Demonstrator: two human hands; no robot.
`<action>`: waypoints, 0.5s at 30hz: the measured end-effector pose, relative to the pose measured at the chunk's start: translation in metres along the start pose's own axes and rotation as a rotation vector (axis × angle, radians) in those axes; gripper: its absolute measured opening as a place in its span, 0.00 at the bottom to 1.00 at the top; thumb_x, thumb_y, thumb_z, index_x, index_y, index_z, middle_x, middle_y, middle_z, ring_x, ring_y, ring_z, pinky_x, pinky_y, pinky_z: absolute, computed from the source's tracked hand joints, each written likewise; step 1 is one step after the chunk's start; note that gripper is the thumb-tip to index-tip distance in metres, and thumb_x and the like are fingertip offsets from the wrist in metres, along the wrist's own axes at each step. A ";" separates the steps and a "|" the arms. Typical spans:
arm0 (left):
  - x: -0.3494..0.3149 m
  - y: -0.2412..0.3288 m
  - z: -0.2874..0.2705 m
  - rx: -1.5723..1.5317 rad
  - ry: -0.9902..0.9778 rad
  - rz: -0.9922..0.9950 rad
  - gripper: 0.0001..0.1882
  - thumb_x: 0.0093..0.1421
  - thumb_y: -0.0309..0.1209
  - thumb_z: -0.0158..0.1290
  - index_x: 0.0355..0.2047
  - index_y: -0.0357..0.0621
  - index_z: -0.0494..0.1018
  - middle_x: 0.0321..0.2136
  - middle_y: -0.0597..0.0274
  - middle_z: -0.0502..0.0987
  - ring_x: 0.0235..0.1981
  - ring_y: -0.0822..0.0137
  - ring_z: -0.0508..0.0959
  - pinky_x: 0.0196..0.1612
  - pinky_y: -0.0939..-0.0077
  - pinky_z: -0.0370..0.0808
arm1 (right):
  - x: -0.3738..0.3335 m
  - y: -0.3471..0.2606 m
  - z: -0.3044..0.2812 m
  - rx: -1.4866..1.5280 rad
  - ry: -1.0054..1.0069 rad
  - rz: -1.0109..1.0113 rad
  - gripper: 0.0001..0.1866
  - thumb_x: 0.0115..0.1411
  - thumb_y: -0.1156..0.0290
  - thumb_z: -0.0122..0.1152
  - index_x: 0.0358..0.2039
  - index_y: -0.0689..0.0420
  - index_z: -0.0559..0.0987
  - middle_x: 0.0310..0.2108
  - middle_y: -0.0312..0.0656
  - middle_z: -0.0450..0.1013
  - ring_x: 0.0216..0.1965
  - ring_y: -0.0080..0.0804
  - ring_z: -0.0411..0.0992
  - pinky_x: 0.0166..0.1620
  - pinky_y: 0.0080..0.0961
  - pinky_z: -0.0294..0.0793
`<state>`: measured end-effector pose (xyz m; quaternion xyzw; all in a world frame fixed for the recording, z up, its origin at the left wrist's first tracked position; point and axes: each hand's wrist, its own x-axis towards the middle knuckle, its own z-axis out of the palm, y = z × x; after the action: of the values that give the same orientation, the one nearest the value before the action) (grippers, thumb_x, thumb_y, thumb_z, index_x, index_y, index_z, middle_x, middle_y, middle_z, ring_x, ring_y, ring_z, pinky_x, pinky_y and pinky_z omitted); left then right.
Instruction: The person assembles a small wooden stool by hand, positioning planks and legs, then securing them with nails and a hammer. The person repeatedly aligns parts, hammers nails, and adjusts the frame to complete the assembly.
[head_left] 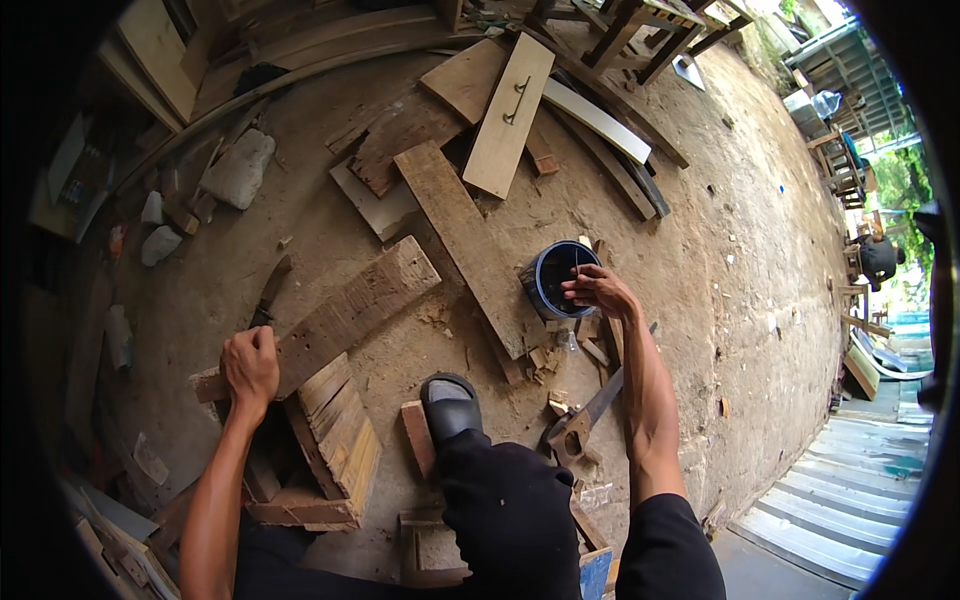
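Observation:
My left hand [250, 365] is closed in a fist beside a thick wooden beam [365, 300]. It grips a curved brown-and-dark tool [272, 290], whose exact kind is hard to make out. The beam lies slanted across a wooden block stand [335, 440]. Over the mouth of a round blue-rimmed bucket [543, 298] is my right hand [597, 291], its fingers bunched together. A thin line shows by the fingertips, but whether they hold it is unclear. Dark contents of the bucket are partly hidden by the hand.
A handsaw [590, 418] lies right of my sandalled foot [450, 405]. Several boards are strewn ahead, among them a pale panel with two handles [510, 115] and a long plank [465, 245]. Stones [240, 170] rest at far left; corrugated metal sheeting [830, 495] is at right.

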<state>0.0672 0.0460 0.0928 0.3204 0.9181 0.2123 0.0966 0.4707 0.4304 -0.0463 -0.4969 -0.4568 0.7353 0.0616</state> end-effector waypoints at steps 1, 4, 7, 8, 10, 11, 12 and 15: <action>0.000 0.000 0.000 -0.004 -0.002 0.005 0.19 0.55 0.35 0.42 0.19 0.27 0.68 0.19 0.34 0.68 0.25 0.35 0.71 0.29 0.53 0.64 | 0.000 -0.001 0.002 -0.008 0.008 0.013 0.12 0.66 0.68 0.51 0.45 0.60 0.74 0.39 0.47 0.77 0.36 0.34 0.78 0.38 0.27 0.79; 0.000 0.000 0.000 -0.017 0.020 0.035 0.19 0.55 0.35 0.42 0.19 0.27 0.68 0.20 0.34 0.68 0.25 0.35 0.71 0.29 0.53 0.64 | 0.004 0.001 0.004 -0.091 0.010 0.022 0.10 0.64 0.68 0.51 0.42 0.59 0.76 0.38 0.45 0.78 0.35 0.33 0.78 0.38 0.29 0.78; 0.001 0.000 0.000 -0.006 0.012 0.040 0.19 0.55 0.35 0.42 0.19 0.28 0.69 0.20 0.35 0.69 0.26 0.36 0.71 0.29 0.53 0.64 | 0.017 0.013 -0.003 -0.479 0.032 -0.076 0.10 0.60 0.71 0.52 0.37 0.62 0.78 0.35 0.49 0.78 0.33 0.38 0.78 0.38 0.32 0.78; 0.001 0.000 0.000 0.007 -0.003 0.025 0.18 0.55 0.34 0.42 0.19 0.28 0.70 0.20 0.35 0.70 0.26 0.36 0.71 0.30 0.53 0.65 | 0.025 0.019 -0.005 -0.719 0.050 -0.154 0.10 0.58 0.72 0.51 0.36 0.63 0.78 0.34 0.52 0.78 0.33 0.42 0.78 0.38 0.33 0.77; 0.000 0.001 0.000 0.003 -0.002 0.012 0.18 0.55 0.34 0.42 0.19 0.29 0.72 0.21 0.37 0.71 0.27 0.37 0.72 0.30 0.54 0.66 | 0.043 0.035 -0.011 -1.035 0.201 -0.330 0.11 0.54 0.74 0.50 0.34 0.64 0.79 0.32 0.57 0.76 0.34 0.50 0.77 0.38 0.37 0.77; -0.001 0.002 0.000 -0.013 0.012 0.020 0.18 0.55 0.34 0.42 0.20 0.30 0.73 0.21 0.38 0.72 0.27 0.37 0.73 0.31 0.54 0.66 | 0.054 0.046 -0.012 -1.106 0.340 -0.425 0.12 0.53 0.75 0.49 0.33 0.65 0.79 0.31 0.60 0.75 0.35 0.54 0.76 0.39 0.39 0.76; -0.001 0.003 0.001 -0.030 0.022 0.038 0.18 0.55 0.33 0.42 0.20 0.31 0.73 0.21 0.39 0.73 0.27 0.38 0.73 0.31 0.54 0.67 | 0.063 0.057 -0.014 -1.173 0.470 -0.503 0.12 0.51 0.75 0.48 0.32 0.66 0.78 0.30 0.63 0.74 0.36 0.58 0.75 0.39 0.41 0.76; -0.001 0.005 0.000 0.001 0.016 0.030 0.18 0.56 0.33 0.42 0.20 0.32 0.75 0.23 0.41 0.75 0.29 0.39 0.75 0.32 0.55 0.68 | 0.096 0.085 -0.017 -1.253 0.533 -0.409 0.11 0.53 0.74 0.46 0.28 0.64 0.77 0.30 0.63 0.74 0.36 0.60 0.74 0.40 0.45 0.76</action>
<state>0.0705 0.0486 0.0952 0.3327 0.9140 0.2157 0.0859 0.4666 0.4441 -0.1750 -0.5059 -0.8473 0.1615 0.0107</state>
